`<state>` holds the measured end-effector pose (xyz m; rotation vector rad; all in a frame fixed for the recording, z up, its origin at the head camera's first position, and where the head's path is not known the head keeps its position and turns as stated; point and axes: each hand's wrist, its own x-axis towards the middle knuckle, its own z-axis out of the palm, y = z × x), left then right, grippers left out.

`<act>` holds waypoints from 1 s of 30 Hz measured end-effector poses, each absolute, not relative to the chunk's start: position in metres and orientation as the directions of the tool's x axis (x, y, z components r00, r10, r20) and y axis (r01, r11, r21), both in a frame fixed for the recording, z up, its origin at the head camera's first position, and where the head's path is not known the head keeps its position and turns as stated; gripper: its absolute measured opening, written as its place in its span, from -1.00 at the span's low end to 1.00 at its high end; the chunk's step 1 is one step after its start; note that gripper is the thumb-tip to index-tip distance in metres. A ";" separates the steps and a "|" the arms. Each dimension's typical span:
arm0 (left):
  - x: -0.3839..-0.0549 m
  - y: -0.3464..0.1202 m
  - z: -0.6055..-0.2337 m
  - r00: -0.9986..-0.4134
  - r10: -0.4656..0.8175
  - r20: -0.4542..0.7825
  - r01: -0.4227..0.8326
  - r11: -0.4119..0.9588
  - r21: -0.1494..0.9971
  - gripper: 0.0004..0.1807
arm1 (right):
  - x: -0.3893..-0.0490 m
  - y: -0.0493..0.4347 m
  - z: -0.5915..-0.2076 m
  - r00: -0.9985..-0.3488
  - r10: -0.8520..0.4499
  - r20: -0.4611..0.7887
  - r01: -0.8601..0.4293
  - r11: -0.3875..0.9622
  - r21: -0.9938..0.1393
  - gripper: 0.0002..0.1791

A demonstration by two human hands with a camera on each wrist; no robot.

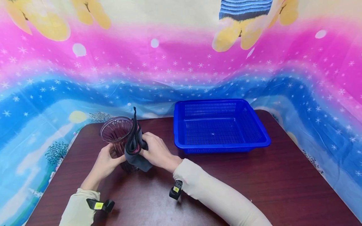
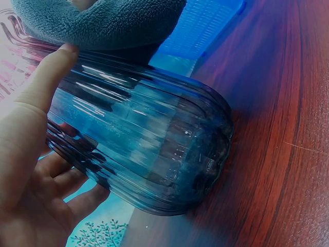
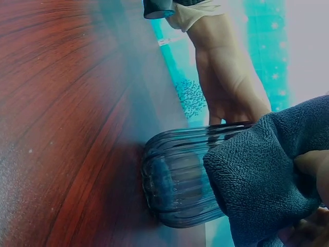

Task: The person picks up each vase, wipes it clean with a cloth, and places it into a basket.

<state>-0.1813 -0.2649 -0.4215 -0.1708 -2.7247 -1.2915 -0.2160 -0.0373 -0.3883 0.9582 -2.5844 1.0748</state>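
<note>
A ribbed, purple-tinted glass vase (image 1: 115,131) with a flared rim stands on the table at the left. My left hand (image 1: 106,161) grips its side, thumb on the near face and fingers round the far side, as the left wrist view shows. In my right hand (image 1: 158,150) is a folded dark grey cloth (image 1: 138,158), pinched between thumb and fingers. The cloth (image 3: 257,170) lies against the vase's right side and hides part of it. Low on the vase (image 2: 154,139), the clear ribbed glass shows through to the table.
A blue plastic basket (image 1: 220,146) with perforated walls stands at the back right of the dark wooden table (image 1: 226,182). Behind the table hangs a colourful printed cloth (image 1: 169,72). Each sleeve carries a black wrist camera strap (image 1: 176,190).
</note>
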 end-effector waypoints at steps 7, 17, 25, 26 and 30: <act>-0.180 -0.264 -0.420 -0.985 0.037 0.166 0.152 0.625 0.766 -0.33 | -0.215 -0.038 -0.387 -0.777 -0.499 0.384 -0.625 0.545 -0.559 -0.76; -0.179 -0.264 -0.420 -0.985 0.048 0.163 0.158 0.616 0.772 -0.35 | -0.215 -0.037 -0.394 -0.790 -0.498 0.357 -0.607 0.553 -0.571 -0.76; -0.178 -0.262 -0.420 -0.985 0.034 0.170 0.152 0.635 0.757 -0.32 | -0.214 -0.035 -0.404 -0.798 -0.497 0.341 -0.596 0.569 -0.567 -0.77; -0.178 -0.262 -0.420 -0.985 0.030 0.171 0.150 0.638 0.755 -0.32 | -0.214 -0.035 -0.406 -0.799 -0.497 0.340 -0.595 0.570 -0.566 -0.77; -0.178 -0.261 -0.419 -0.985 0.023 0.168 0.143 0.645 0.751 -0.30 | -0.213 -0.034 -0.414 -0.805 -0.499 0.322 -0.587 0.583 -0.562 -0.79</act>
